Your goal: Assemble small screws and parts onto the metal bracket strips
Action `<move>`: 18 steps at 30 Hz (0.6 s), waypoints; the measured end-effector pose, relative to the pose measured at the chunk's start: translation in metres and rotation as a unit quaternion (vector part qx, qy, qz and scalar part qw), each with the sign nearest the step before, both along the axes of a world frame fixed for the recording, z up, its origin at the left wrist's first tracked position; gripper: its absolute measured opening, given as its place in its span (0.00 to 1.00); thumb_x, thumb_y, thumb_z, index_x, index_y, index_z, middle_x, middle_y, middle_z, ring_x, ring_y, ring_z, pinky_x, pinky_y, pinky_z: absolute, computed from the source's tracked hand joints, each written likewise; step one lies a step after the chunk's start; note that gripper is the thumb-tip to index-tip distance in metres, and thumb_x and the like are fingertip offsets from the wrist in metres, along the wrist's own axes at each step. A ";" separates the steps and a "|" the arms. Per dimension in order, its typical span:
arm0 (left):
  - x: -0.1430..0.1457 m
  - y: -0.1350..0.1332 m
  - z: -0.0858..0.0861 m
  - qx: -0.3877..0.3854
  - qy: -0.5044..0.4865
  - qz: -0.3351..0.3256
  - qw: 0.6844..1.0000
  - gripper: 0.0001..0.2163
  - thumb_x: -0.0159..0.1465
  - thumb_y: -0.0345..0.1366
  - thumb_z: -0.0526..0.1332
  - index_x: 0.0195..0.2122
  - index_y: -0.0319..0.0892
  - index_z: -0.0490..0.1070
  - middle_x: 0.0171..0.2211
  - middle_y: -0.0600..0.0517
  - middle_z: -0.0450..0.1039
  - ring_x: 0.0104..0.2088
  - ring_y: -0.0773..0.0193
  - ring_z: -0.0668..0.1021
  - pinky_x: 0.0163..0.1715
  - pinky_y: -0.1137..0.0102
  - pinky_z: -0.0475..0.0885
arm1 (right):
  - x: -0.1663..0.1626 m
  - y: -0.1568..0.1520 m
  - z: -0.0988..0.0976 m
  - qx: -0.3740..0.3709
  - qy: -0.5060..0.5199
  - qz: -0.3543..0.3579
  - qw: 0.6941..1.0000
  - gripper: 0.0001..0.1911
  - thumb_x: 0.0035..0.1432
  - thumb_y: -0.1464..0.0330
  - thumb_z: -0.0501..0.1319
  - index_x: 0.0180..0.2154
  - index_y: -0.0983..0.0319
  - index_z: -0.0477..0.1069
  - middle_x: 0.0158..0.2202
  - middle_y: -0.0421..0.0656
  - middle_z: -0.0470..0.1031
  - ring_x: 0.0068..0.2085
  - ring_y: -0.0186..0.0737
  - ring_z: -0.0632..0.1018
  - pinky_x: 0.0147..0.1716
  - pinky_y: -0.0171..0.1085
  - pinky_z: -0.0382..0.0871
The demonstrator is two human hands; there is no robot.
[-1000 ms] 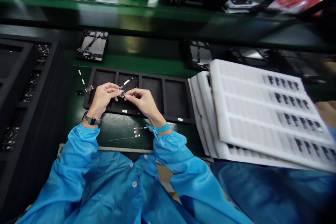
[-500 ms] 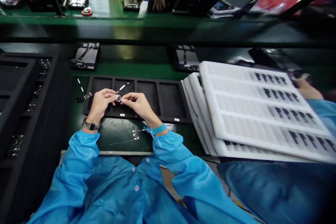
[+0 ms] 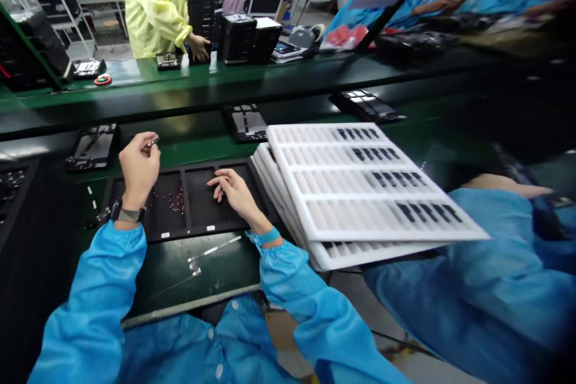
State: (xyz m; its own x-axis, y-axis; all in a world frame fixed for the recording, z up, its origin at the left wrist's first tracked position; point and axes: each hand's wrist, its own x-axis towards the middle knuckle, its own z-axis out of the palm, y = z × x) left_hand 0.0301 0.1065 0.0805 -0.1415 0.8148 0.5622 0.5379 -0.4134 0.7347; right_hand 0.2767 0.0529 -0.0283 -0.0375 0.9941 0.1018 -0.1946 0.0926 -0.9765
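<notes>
My left hand (image 3: pixel 138 165) is raised over the far edge of the black compartment tray (image 3: pixel 265 216), its fingers pinched on a small dark component (image 3: pixel 154 142). Over the tray's middle compartment rests my right hand (image 3: pixel 231 190), fingers loosely spread and nothing in them. Tiny reddish parts (image 3: pixel 170 199) lie scattered in the compartment between my hands. A flex cable with a small board (image 3: pixel 207 253) lies on the green mat near my right cuff.
A stack of white foam trays (image 3: pixel 360 192) with dark parts sits at my right. Device frames (image 3: pixel 92 147) (image 3: pixel 246 122) lie on the conveyor beyond. A person in yellow (image 3: pixel 157 18) stands across the line; another blue-sleeved worker (image 3: pixel 508 240) sits at my right.
My hands have parted: the left rose toward the conveyor with the small component, the right dropped open onto the tray. My head has tilted up and turned right.
</notes>
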 end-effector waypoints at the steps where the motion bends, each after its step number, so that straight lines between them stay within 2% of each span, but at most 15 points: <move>1: 0.017 0.020 0.002 0.010 0.060 -0.004 0.998 0.13 0.65 0.25 0.62 0.48 0.40 0.80 0.46 0.45 0.84 0.45 0.57 0.85 0.47 0.65 0.77 | 0.003 0.001 -0.002 0.007 0.010 -0.031 0.999 0.19 0.65 0.52 0.67 0.45 0.57 0.66 0.39 0.43 0.84 0.24 0.32 0.77 0.20 0.31 0.71; 3: 0.058 0.062 0.003 0.016 0.185 -0.005 0.983 0.15 0.67 0.24 0.60 0.52 0.39 0.79 0.46 0.44 0.82 0.47 0.55 0.83 0.52 0.64 0.74 | 0.007 0.004 -0.003 0.013 0.027 -0.084 0.996 0.18 0.66 0.52 0.65 0.43 0.57 0.66 0.40 0.44 0.84 0.23 0.31 0.78 0.19 0.30 0.70; 6: 0.130 0.118 0.000 -0.002 0.348 -0.027 0.937 0.19 0.71 0.22 0.54 0.61 0.33 0.73 0.48 0.40 0.79 0.51 0.54 0.79 0.53 0.63 0.71 | 0.012 0.007 -0.001 -0.003 0.055 -0.127 0.990 0.17 0.66 0.51 0.64 0.41 0.59 0.69 0.41 0.46 0.85 0.21 0.30 0.77 0.18 0.30 0.70; 9: 0.199 0.149 -0.012 0.000 0.424 -0.091 0.901 0.21 0.72 0.19 0.49 0.62 0.30 0.72 0.52 0.35 0.78 0.54 0.51 0.77 0.53 0.61 0.70 | 0.018 0.011 -0.001 -0.027 0.088 -0.143 0.985 0.17 0.66 0.53 0.65 0.41 0.60 0.71 0.40 0.47 0.85 0.20 0.30 0.76 0.17 0.31 0.71; 11: 0.236 0.156 -0.027 0.003 0.450 -0.137 0.883 0.19 0.72 0.20 0.49 0.57 0.30 0.75 0.53 0.32 0.78 0.55 0.48 0.76 0.52 0.59 0.70 | 0.022 0.014 -0.003 -0.037 0.107 -0.157 0.981 0.17 0.65 0.53 0.65 0.41 0.60 0.71 0.39 0.47 0.86 0.20 0.30 0.76 0.17 0.31 0.71; 13: 0.260 0.154 -0.044 -0.003 0.478 -0.175 0.861 0.16 0.72 0.20 0.50 0.50 0.29 0.78 0.51 0.31 0.79 0.55 0.46 0.77 0.51 0.59 0.71 | 0.027 0.016 -0.004 -0.047 0.119 -0.170 0.977 0.17 0.64 0.54 0.65 0.42 0.60 0.72 0.38 0.47 0.85 0.20 0.31 0.76 0.17 0.32 0.71; 16: 0.272 0.147 -0.063 -0.015 0.509 -0.209 0.835 0.15 0.72 0.21 0.52 0.44 0.31 0.80 0.47 0.34 0.80 0.54 0.48 0.77 0.51 0.59 0.71 | 0.032 0.018 -0.003 -0.063 0.119 -0.181 0.974 0.17 0.63 0.54 0.65 0.41 0.60 0.73 0.39 0.47 0.84 0.21 0.33 0.77 0.18 0.33 0.71; 18: 0.266 0.143 -0.063 -0.020 0.520 -0.217 0.826 0.14 0.72 0.21 0.53 0.45 0.32 0.80 0.49 0.36 0.80 0.55 0.49 0.76 0.53 0.59 0.71 | 0.033 0.019 -0.001 -0.063 0.102 -0.178 0.977 0.15 0.63 0.54 0.65 0.41 0.59 0.74 0.39 0.47 0.84 0.23 0.35 0.79 0.18 0.34 0.71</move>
State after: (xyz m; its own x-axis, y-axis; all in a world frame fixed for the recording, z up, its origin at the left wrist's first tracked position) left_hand 0.2960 0.2494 0.0172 0.7112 0.6829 0.1668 0.6943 -0.7196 -0.0139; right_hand 0.3093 0.0714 -0.0290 0.3203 0.9459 -0.0528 -0.3639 0.0714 -0.9287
